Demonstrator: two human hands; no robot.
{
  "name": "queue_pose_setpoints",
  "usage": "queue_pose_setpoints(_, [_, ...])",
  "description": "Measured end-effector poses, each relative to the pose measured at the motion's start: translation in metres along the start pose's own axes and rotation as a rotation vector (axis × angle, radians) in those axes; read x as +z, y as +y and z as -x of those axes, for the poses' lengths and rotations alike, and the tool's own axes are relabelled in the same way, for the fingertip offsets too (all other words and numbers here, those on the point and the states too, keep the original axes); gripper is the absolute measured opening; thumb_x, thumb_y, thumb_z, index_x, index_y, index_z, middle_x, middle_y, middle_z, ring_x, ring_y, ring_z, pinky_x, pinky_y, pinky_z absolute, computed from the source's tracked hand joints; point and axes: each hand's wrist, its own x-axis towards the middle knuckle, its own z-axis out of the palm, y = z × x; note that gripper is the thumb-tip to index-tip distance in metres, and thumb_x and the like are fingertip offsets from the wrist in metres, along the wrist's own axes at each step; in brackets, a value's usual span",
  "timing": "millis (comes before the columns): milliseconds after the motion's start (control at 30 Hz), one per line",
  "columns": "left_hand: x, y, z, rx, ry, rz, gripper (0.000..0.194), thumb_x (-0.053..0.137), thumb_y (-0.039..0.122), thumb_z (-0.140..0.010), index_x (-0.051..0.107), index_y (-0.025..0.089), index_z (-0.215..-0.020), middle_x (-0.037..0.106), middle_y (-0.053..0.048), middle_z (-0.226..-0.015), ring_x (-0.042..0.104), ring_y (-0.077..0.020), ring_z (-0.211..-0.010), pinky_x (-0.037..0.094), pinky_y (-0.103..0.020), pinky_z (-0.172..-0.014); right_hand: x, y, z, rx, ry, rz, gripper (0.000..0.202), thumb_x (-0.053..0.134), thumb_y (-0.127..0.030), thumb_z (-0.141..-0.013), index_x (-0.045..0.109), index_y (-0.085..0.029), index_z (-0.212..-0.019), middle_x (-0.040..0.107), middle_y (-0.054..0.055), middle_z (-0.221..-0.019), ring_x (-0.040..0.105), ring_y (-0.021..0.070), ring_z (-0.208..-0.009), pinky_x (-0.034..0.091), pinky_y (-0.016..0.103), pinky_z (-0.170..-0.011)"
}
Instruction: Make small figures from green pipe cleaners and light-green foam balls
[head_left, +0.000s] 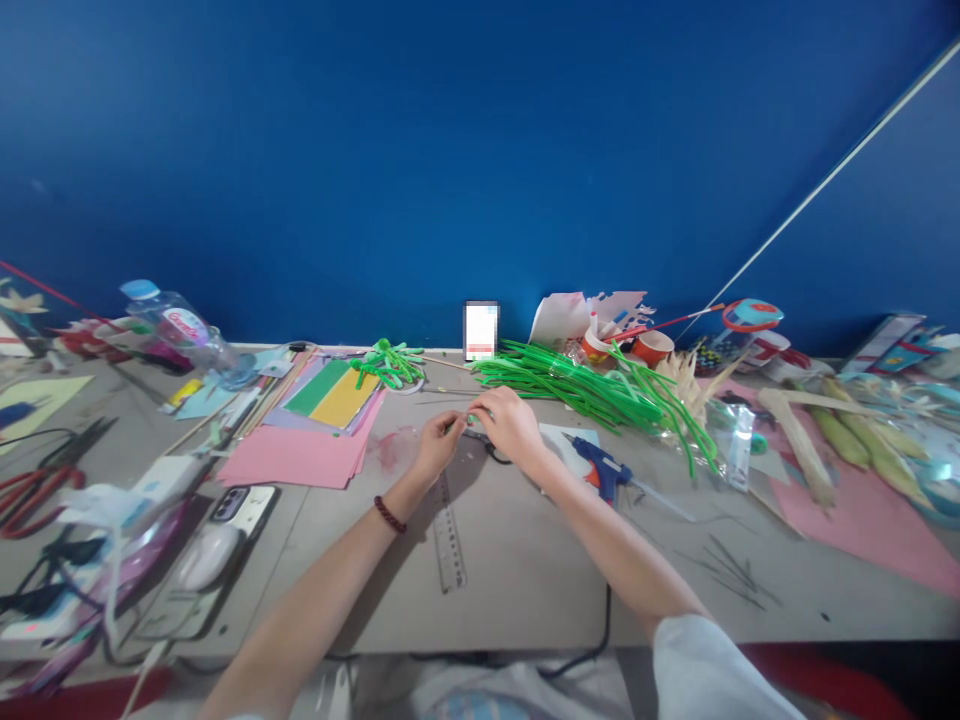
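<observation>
While a small green piece (471, 419) sits near the frame's centre, pinched by the right hand (505, 418), the left hand (438, 442) curls beside it, its grasp unclear; a clear ruler (450, 545) lies below, green stems (574, 385) right of centre.

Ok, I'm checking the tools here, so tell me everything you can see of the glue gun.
The glue gun has a blue, plastic-looking body with orange by the handle and a narrow nozzle. It lies on its side just past the right forearm, nozzle pointing left and away, over white paper. A pale, translucent stick reaches out behind. I cannot tell whether the forearm touches it.
</observation>
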Motion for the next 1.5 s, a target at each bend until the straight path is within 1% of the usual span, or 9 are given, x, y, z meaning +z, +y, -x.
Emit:
queue_pose_setpoints(200, [-0.006,-0.003,-0.002,0.014,0.032,0.030,0.020,0.067,0.038,-0.071,0.065,0.019,-0.065,0.048,0.003,-0.053,0.040,-0.0121,-0.054,0.027,-0.022,-0.050,0.011,-0.010,0.005,-0.068,0.115,-0.120,0.017,0.055,-0.019,-0.087,0.070,-0.023,-0.081,0.065,0.006,-0.093,0.054,0.0221,-0.094,0.045,0.036,-0.085])
queue_pose_setpoints(333, [-0.009,-0.009,-0.006,-0.020,0.049,0.131,0.026,0.066,0.044,-0.072,0.058,0.021,-0.062,0.039,0.005,-0.049,0.031,-0.0103,-0.046,0.022,-0.023,-0.048,0.024,-0.015,0.011,0.016,0.247,-0.187,0.015,0.057,-0.020,-0.085,0.071,-0.024,-0.080,0.058,0.008,-0.112,0.048,0.0250,-0.109,0.044,0.042,-0.090])
queue_pose_setpoints(433, [-0.007,-0.012,-0.006,-0.061,0.053,0.210,0.028,0.065,0.046,-0.073,0.056,0.022,-0.062,0.042,0.005,-0.052,0.033,-0.0102,-0.046,0.024,-0.022,-0.048,0.035,-0.018,0.016,0.074,0.330,-0.198,0.012,0.061,-0.021,-0.082,0.072,-0.024,-0.078,0.054,0.009,-0.121,0.044,0.0271,-0.114,0.045,0.046,-0.089])
queue_pose_setpoints(567, [-0.005,-0.010,-0.003,-0.145,0.043,0.310,0.022,0.065,0.043,-0.075,0.057,0.023,-0.068,0.053,0.002,-0.062,0.044,-0.0107,-0.050,0.031,-0.022,-0.052,0.040,-0.017,0.018,0.037,0.368,-0.129,0.012,0.063,-0.022,-0.081,0.073,-0.025,-0.075,0.051,0.008,-0.127,0.042,0.0276,-0.116,0.044,0.046,-0.091])
queue_pose_setpoints(867, [-0.007,-0.009,-0.003,-0.139,-0.030,0.421,0.025,0.069,0.040,-0.071,0.055,0.019,-0.067,0.043,0.005,-0.054,0.032,-0.0078,-0.046,0.024,-0.022,-0.047,0.038,-0.004,0.022,-0.189,0.199,0.073,0.019,0.053,-0.021,-0.088,0.071,-0.028,-0.090,0.057,0.005,-0.127,0.045,0.0248,-0.120,0.037,0.045,-0.100])
queue_pose_setpoints(1067, [-0.007,-0.005,-0.004,-0.186,-0.017,0.442,0.025,0.072,0.035,-0.068,0.055,0.018,-0.065,0.043,0.006,-0.052,0.031,-0.0067,-0.044,0.020,-0.022,-0.045,0.037,0.004,0.023,-0.328,0.104,0.137,0.026,0.044,-0.018,-0.093,0.067,-0.026,-0.104,0.066,0.007,-0.112,0.054,0.0210,-0.110,0.040,0.039,-0.095])
queue_pose_setpoints(1233, [-0.008,-0.002,-0.009,-0.226,0.008,0.496,0.023,0.066,0.029,-0.074,0.051,0.018,-0.061,0.040,0.005,-0.050,0.032,-0.0073,-0.043,0.020,-0.023,-0.045,0.039,0.005,0.018,-0.346,0.173,0.071,0.026,0.046,-0.018,-0.092,0.065,-0.022,-0.109,0.068,0.008,-0.107,0.057,0.0206,-0.100,0.045,0.036,-0.087])
queue_pose_setpoints(1367, [-0.008,-0.001,-0.011,-0.311,-0.077,0.592,0.023,0.067,0.021,-0.070,0.048,0.017,-0.056,0.036,0.005,-0.049,0.028,-0.0060,-0.042,0.018,-0.022,-0.042,0.040,0.001,0.015,-0.299,0.258,-0.130,0.025,0.048,-0.015,-0.088,0.066,-0.022,-0.105,0.069,0.006,-0.098,0.059,0.0179,-0.091,0.048,0.032,-0.083])
queue_pose_setpoints(1500, [-0.008,0.002,-0.008,-0.398,-0.148,0.616,0.017,0.066,0.021,-0.068,0.053,0.015,-0.060,0.038,0.005,-0.050,0.028,-0.0047,-0.042,0.020,-0.020,-0.039,0.030,-0.002,0.012,-0.107,0.418,-0.268,0.021,0.048,-0.014,-0.085,0.065,-0.019,-0.097,0.067,0.008,-0.095,0.059,0.0191,-0.092,0.047,0.034,-0.083])
